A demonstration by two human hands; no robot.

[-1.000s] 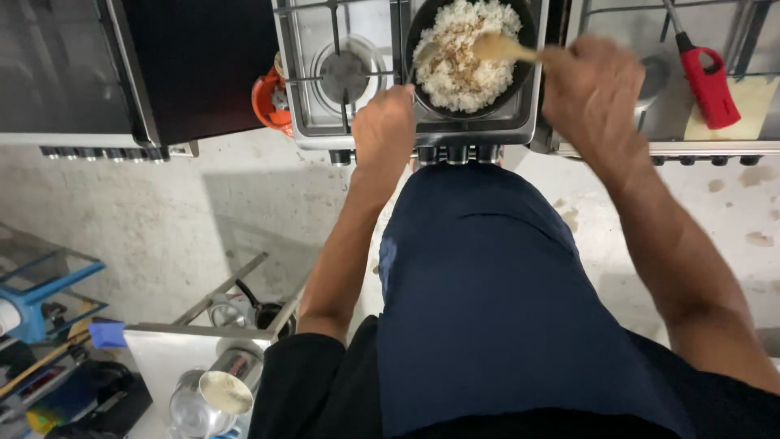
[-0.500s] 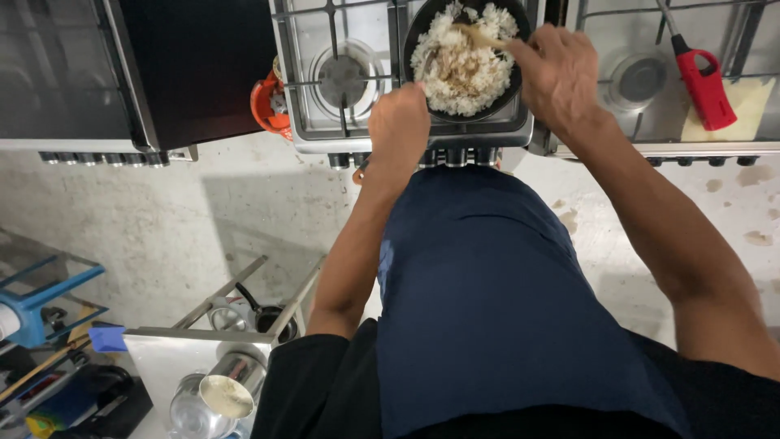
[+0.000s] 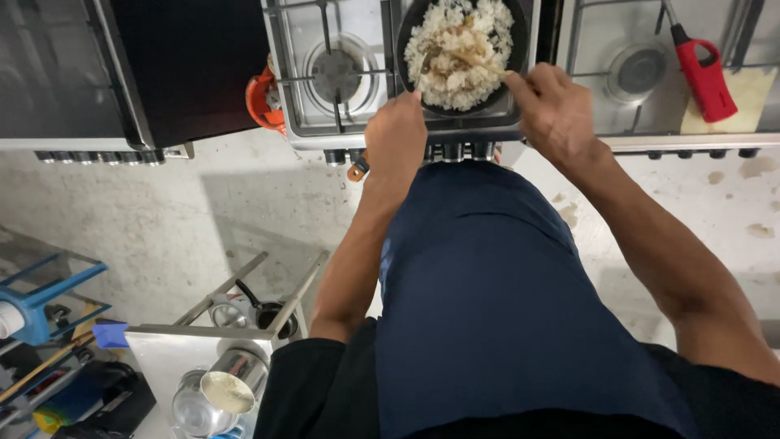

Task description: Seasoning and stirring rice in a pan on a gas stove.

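Wooden spatula (image 3: 465, 58) now digging mid-rice (image 3: 455, 36); right hand (image 3: 552, 110) gripping it, left hand (image 3: 396, 134) clasping pan (image 3: 422, 97) edge, steadying stir.

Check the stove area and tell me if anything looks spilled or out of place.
Nothing stands out. The rice stays inside the dark pan, none on the stove top. The red lighter lies flat beside the right burner.
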